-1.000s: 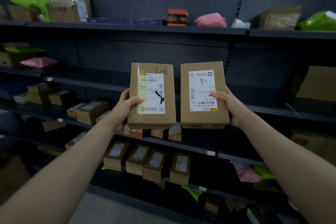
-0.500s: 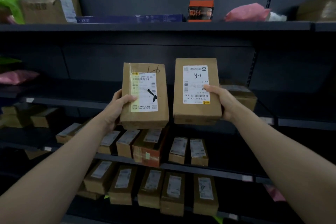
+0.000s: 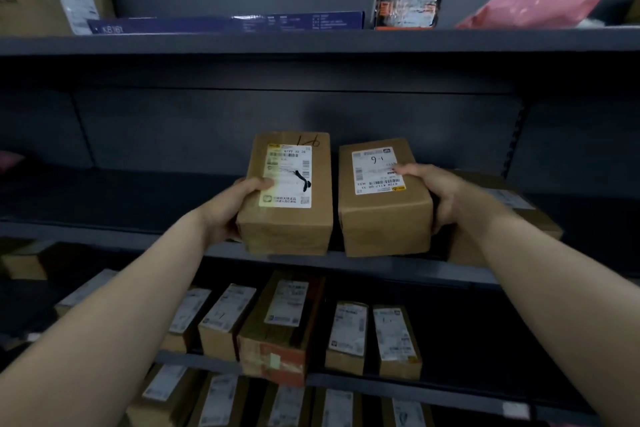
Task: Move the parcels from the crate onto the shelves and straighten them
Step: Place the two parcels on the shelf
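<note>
My left hand [image 3: 227, 213] grips the left box [image 3: 294, 229], my right hand [image 3: 441, 196] the right box [image 3: 384, 222]; I'd slide both squarely back from the front edge of the shelf [image 3: 138, 236].

Two parcels at the middle shelf

The left hand [image 3: 230, 210] grips one labelled brown parcel [image 3: 287, 215], the right hand [image 3: 438, 196] grips another [image 3: 384, 215], side by side at the front edge of the dark shelf [image 3: 121, 234]; more boxes [image 3: 346, 336] line the shelf below.
</note>
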`<control>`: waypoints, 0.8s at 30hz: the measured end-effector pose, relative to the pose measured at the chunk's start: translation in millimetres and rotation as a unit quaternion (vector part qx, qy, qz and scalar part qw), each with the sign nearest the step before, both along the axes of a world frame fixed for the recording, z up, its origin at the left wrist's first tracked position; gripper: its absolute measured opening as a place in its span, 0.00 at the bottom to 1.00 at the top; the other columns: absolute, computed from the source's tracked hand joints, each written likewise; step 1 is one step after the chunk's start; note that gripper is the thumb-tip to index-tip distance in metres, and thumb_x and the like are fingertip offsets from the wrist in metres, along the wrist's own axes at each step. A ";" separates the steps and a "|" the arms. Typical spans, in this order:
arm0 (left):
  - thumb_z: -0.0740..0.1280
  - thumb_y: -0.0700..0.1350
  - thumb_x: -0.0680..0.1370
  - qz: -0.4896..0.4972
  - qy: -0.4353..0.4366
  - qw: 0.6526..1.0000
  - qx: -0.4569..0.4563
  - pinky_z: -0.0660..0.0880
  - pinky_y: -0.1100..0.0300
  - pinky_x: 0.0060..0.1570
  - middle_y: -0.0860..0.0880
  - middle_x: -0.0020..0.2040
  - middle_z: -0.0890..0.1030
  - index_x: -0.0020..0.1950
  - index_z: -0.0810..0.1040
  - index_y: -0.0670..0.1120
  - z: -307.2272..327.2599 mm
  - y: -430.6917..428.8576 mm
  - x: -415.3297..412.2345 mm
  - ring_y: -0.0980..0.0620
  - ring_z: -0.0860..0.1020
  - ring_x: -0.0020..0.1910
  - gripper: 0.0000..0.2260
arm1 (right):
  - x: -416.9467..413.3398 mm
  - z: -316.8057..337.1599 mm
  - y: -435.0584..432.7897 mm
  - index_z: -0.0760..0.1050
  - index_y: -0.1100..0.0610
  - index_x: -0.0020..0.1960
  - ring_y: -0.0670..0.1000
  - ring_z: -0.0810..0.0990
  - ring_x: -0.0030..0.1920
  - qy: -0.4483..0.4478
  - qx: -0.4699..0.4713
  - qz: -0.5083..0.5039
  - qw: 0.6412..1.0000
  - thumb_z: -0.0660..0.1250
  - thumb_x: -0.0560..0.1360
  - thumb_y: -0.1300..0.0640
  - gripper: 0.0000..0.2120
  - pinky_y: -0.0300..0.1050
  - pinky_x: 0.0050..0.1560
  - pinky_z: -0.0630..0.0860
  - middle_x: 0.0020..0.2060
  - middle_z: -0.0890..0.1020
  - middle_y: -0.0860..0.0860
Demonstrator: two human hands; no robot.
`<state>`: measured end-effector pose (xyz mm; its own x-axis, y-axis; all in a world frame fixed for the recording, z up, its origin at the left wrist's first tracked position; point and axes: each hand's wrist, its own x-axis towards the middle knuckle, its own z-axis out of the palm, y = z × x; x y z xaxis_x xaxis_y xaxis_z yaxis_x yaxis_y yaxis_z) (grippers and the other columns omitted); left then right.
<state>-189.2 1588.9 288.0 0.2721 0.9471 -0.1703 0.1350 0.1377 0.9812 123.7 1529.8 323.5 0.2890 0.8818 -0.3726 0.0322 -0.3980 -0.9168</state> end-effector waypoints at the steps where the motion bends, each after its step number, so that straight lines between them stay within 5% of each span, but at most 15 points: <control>1: 0.67 0.59 0.72 -0.004 0.007 1.000 -0.012 0.76 0.44 0.52 0.45 0.57 0.82 0.63 0.74 0.52 2.7 7.5 4.5 0.43 0.79 0.56 0.22 | 3.1 1.8 5.1 0.76 0.51 0.56 0.60 0.76 0.49 0.000 -0.007 0.003 1.000 0.72 0.69 0.40 0.22 0.61 0.54 0.67 0.50 0.80 0.57; 6: 0.69 0.59 0.70 -0.001 0.045 0.994 -0.102 0.69 0.32 0.57 0.40 0.57 0.77 0.59 0.73 0.48 13.3 37.6 18.3 0.36 0.75 0.56 0.23 | 15.0 1.7 22.9 0.73 0.53 0.60 0.63 0.75 0.52 -0.008 -0.041 -0.010 0.999 0.72 0.68 0.40 0.27 0.67 0.58 0.67 0.53 0.78 0.59; 11: 0.74 0.60 0.64 -0.021 0.090 0.984 -0.155 0.68 0.29 0.55 0.37 0.59 0.76 0.63 0.71 0.45 19.2 58.2 9.9 0.33 0.74 0.57 0.33 | 15.4 -2.0 29.1 0.69 0.54 0.65 0.66 0.75 0.55 0.003 -0.059 -0.032 0.998 0.72 0.67 0.39 0.32 0.70 0.46 0.73 0.59 0.76 0.61; 16: 0.72 0.61 0.68 -0.031 0.145 0.981 -0.128 0.70 0.35 0.58 0.38 0.61 0.76 0.65 0.70 0.43 23.2 66.1 -0.7 0.34 0.74 0.59 0.33 | -10.4 -0.9 22.0 0.72 0.56 0.60 0.60 0.77 0.53 -0.079 0.015 -0.114 0.990 0.68 0.76 0.50 0.16 0.62 0.53 0.75 0.56 0.78 0.57; 20: 0.70 0.55 0.73 0.010 0.176 0.983 0.048 0.70 0.52 0.58 0.47 0.63 0.74 0.66 0.72 0.42 29.3 55.5 -3.3 0.46 0.73 0.59 0.26 | -29.0 4.8 10.5 0.78 0.62 0.46 0.59 0.81 0.48 -0.233 0.159 -0.226 0.932 0.66 0.74 0.60 0.05 0.49 0.46 0.78 0.49 0.83 0.60; 24: 0.66 0.51 0.77 0.026 0.214 0.925 0.314 0.70 0.58 0.51 0.46 0.64 0.76 0.67 0.72 0.45 48.2 27.4 4.9 0.46 0.75 0.58 0.21 | -75.1 14.8 -25.4 0.78 0.60 0.51 0.52 0.77 0.44 -0.376 0.178 -0.200 0.887 0.67 0.76 0.54 0.09 0.44 0.43 0.75 0.44 0.79 0.52</control>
